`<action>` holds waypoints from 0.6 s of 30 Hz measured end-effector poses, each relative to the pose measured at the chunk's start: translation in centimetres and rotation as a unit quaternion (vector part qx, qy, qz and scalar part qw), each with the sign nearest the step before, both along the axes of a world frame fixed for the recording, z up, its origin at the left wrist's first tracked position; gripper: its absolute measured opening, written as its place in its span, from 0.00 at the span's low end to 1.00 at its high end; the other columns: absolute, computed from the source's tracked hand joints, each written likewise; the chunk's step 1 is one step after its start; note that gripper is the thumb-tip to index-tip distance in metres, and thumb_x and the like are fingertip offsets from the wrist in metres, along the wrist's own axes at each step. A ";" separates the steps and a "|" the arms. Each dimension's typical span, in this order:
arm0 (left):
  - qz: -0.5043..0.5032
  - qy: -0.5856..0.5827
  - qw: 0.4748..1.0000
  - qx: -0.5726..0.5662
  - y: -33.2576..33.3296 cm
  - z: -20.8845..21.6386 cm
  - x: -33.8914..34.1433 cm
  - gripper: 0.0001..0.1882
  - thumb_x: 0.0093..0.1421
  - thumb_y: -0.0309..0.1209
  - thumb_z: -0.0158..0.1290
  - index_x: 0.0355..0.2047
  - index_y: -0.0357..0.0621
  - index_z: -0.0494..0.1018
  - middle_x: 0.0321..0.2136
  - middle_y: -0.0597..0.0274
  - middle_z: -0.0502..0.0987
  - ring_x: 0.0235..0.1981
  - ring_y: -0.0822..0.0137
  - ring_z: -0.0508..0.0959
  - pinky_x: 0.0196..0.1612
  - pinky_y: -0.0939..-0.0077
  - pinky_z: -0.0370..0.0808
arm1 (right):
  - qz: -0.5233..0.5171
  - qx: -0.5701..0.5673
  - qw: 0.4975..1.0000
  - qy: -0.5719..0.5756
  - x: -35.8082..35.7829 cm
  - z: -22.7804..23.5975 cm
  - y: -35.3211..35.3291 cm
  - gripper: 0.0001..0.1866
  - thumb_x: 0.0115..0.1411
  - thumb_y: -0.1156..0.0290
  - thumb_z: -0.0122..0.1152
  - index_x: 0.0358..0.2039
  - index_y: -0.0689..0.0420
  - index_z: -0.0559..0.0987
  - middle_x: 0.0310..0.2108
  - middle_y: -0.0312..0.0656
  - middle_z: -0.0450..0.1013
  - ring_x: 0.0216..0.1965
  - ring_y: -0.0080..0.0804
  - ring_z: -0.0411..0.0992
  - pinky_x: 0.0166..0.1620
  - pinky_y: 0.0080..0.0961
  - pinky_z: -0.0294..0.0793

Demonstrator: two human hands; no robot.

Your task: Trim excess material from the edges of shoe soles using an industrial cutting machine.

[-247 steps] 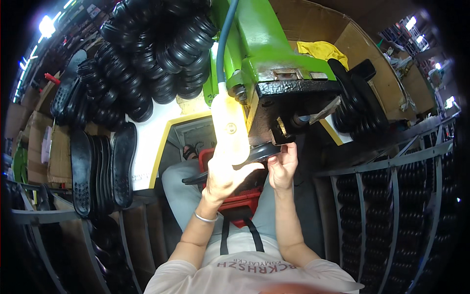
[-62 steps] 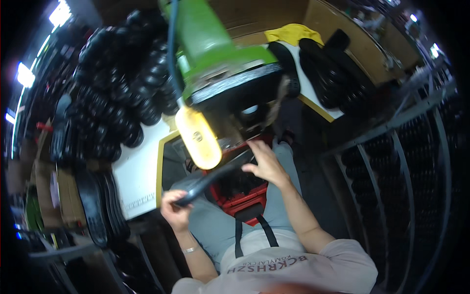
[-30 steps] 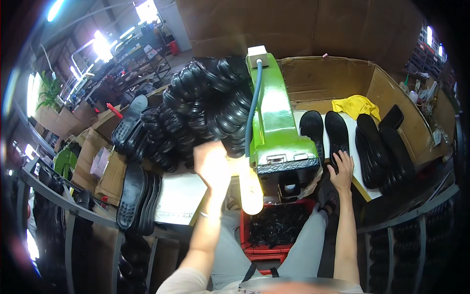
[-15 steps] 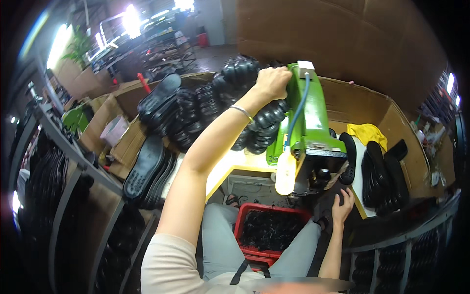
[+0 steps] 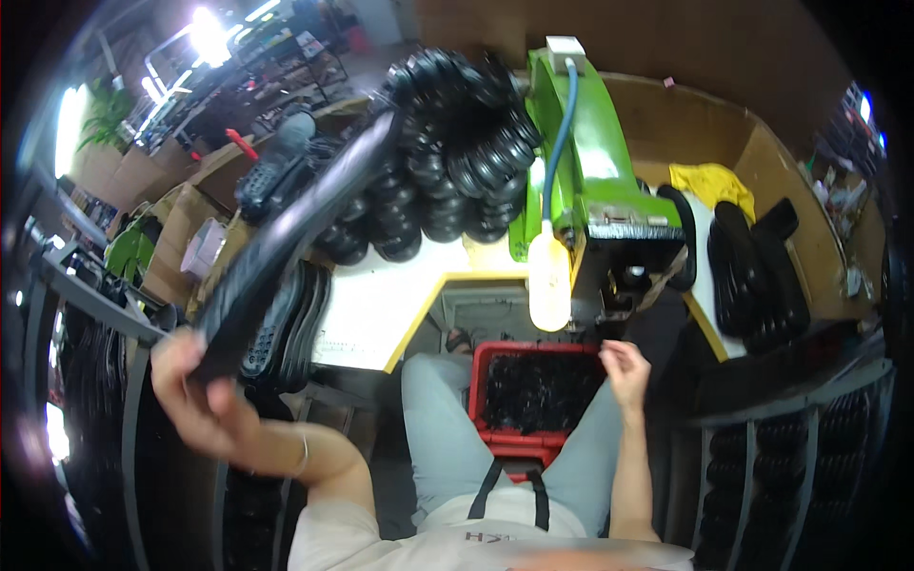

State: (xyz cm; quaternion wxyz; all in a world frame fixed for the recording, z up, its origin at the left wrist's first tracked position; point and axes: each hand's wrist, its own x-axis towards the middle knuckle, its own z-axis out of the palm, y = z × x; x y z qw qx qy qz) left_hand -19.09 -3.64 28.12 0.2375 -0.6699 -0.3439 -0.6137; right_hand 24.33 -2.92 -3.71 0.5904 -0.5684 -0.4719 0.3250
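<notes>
My left hand (image 5: 205, 404), smeared by motion, grips one end of a long black shoe sole (image 5: 295, 214). The sole slants up and away in front of several stacked soles. My right hand (image 5: 625, 373) is low over my thigh, beside the red bin (image 5: 479, 381) of black scraps. Its fingers are bent and pressed together; whatever they may hold is too small to make out. Ahead stands a green machine (image 5: 600, 143) with a dark head (image 5: 628, 266) and a glowing yellowish lamp (image 5: 549, 285). Neither hand touches the machine.
Bundled black soles (image 5: 438, 171) pile up on the white table (image 5: 367, 300) left of the machine. Other soles (image 5: 743, 276) and a yellow cloth (image 5: 714, 184) lie at the right. Cardboard walls (image 5: 657, 114) close off the back, and metal racks (image 5: 752, 476) flank both sides.
My left hand has left the machine's top and swung down to the far left, now holding a sole. My right hand has moved left toward the bin, its fingers drawn together.
</notes>
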 end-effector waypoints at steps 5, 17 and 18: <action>-0.057 -0.110 0.945 -0.304 -5.1 -9.5 1.1 0.32 0.57 0.59 0.55 0.35 0.37 0.67 0.30 0.58 0.68 0.31 0.69 0.68 0.36 0.77 0.66 | 0.252 -0.036 0.912 0.321 -9.2 1.9 -1.2 0.45 0.52 0.68 0.71 0.66 0.56 0.56 0.62 0.49 0.61 0.58 0.38 0.66 0.49 0.33 0.77; -0.409 -0.220 0.703 -0.538 4.9 -21.2 18.0 0.22 0.45 0.22 0.68 0.38 0.40 0.68 0.27 0.70 0.71 0.24 0.81 0.70 0.25 0.85 0.69 | -0.145 0.190 0.968 0.076 1.6 8.4 -1.8 0.44 0.49 0.66 0.76 0.62 0.62 0.61 0.59 0.42 0.60 0.58 0.32 0.61 0.59 0.28 0.64; -0.339 -0.143 0.754 -0.544 5.4 -20.1 18.1 0.22 0.45 0.21 0.68 0.38 0.40 0.68 0.29 0.66 0.73 0.24 0.81 0.70 0.23 0.87 0.67 | -0.149 0.176 0.972 0.045 2.0 8.0 -1.7 0.44 0.49 0.68 0.75 0.62 0.62 0.60 0.60 0.42 0.59 0.59 0.34 0.61 0.60 0.29 0.63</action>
